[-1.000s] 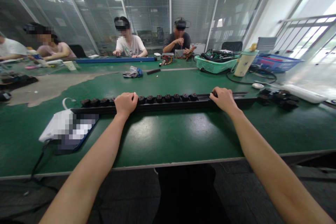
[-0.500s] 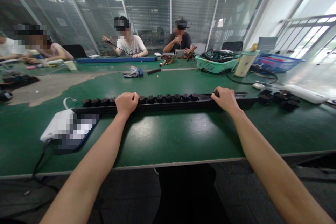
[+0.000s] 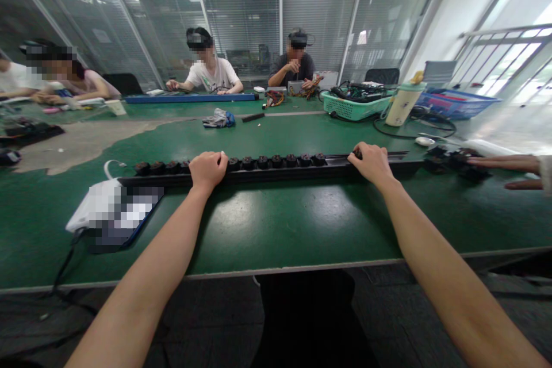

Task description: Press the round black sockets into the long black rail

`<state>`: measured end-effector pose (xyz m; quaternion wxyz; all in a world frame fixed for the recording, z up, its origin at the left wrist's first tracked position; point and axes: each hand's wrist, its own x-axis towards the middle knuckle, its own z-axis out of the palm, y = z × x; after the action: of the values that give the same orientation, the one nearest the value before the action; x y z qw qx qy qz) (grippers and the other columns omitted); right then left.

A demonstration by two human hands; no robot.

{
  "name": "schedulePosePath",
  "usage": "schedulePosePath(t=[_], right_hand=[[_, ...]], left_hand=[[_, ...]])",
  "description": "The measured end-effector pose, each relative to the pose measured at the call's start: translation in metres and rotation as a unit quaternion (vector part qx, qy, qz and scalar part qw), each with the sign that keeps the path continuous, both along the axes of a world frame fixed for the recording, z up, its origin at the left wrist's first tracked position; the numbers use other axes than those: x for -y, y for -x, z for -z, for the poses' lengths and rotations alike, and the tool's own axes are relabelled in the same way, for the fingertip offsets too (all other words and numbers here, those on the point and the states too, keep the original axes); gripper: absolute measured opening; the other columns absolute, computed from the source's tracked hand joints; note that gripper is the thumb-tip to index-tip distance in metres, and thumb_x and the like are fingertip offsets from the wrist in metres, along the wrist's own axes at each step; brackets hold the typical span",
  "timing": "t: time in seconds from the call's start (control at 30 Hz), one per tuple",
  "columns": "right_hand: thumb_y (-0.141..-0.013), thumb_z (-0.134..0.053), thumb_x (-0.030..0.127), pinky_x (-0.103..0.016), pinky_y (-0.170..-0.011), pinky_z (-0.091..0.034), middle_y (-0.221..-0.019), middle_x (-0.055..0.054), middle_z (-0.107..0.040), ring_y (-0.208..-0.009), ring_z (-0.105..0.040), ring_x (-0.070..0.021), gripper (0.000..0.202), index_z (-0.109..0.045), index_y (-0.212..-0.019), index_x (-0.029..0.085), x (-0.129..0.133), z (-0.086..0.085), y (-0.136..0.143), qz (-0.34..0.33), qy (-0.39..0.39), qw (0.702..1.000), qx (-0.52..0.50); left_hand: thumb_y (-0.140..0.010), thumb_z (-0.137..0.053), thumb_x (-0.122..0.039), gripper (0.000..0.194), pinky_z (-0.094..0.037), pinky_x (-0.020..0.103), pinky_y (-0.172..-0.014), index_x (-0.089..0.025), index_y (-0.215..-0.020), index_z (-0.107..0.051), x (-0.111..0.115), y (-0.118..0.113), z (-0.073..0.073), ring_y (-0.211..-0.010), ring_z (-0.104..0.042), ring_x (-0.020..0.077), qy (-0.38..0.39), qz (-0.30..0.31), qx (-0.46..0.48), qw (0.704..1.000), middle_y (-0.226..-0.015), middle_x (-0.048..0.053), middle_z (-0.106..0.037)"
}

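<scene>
Black rail (image 3: 280,175) under left hand (image 3: 208,169); distant shirt print (image 3: 212,81) illegible.

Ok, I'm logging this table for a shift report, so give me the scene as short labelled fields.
Left hand: curled over the black rail
Right hand: fingers around a small black module
Rail: on green table; row of black modules either side of left hand
Right of rail: loose black modules, another person's hand at them
Near left end: white box
Beyond: green basket, cream tumbler
</scene>
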<state>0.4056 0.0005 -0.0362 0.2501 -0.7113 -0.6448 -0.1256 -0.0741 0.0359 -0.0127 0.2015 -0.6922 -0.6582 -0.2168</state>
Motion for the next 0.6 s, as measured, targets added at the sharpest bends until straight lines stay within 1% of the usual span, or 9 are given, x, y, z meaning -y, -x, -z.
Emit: schedulePosePath(t=[0.43, 0.6], right_hand=[[-0.096, -0.049, 0.036, -0.048, -0.091, -0.04, -0.101, -0.018, -0.075, -0.097, -0.063, -0.0348, 0.024, -0.067, -0.098, 0.02, 0.0022, -0.0016, 0.0027, 0.018, 0.008, 1.0, 0.012], [-0.096, -0.049, 0.036, -0.047, -0.092, -0.04, -0.102, -0.018, -0.075, -0.1, -0.063, -0.0351, 0.025, -0.068, -0.099, 0.019, 0.0024, -0.0015, 0.0009, 0.008, 0.012, 1.0, 0.018]], left_hand=[[-0.104, -0.032, -0.041, 0.054, -0.033, 0.038, -0.066, -0.019, -0.083, -0.076, -0.0009, 0.0001, 0.0002, -0.088, -0.067, 0.0311, 0.005, 0.001, 0.001, 1.0, -0.095, 0.018, -0.077], [-0.104, -0.032, -0.041, 0.053, -0.033, 0.037, -0.067, -0.019, -0.083, -0.076, 0.0001, -0.0006, -0.0007, -0.088, -0.067, 0.0305, 0.007, -0.002, 0.006, 1.0, -0.094, 0.017, -0.077]])
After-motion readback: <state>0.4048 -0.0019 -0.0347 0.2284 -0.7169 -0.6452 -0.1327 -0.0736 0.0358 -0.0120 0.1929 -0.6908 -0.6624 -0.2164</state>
